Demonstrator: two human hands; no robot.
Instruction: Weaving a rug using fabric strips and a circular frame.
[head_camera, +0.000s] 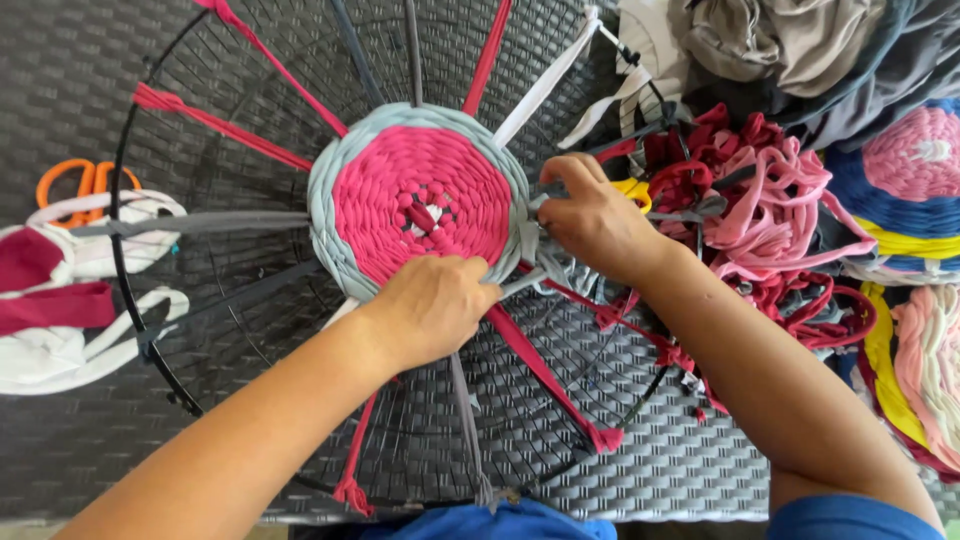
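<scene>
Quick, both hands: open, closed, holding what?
Left hand: closed, pinching grey fabric strip.
Right hand: closed on the same strip beside round pink woven mat.

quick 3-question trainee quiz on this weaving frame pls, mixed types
1. True or false: the scissors lie to the right of the hoop.
2. Which colour forms the centre of the woven round: A pink, B yellow, C black?
3. What does the right hand pinch at the round's edge?

Key
1. False; they lie left of it.
2. A.
3. A grey fabric strip, near the left hand.
</scene>
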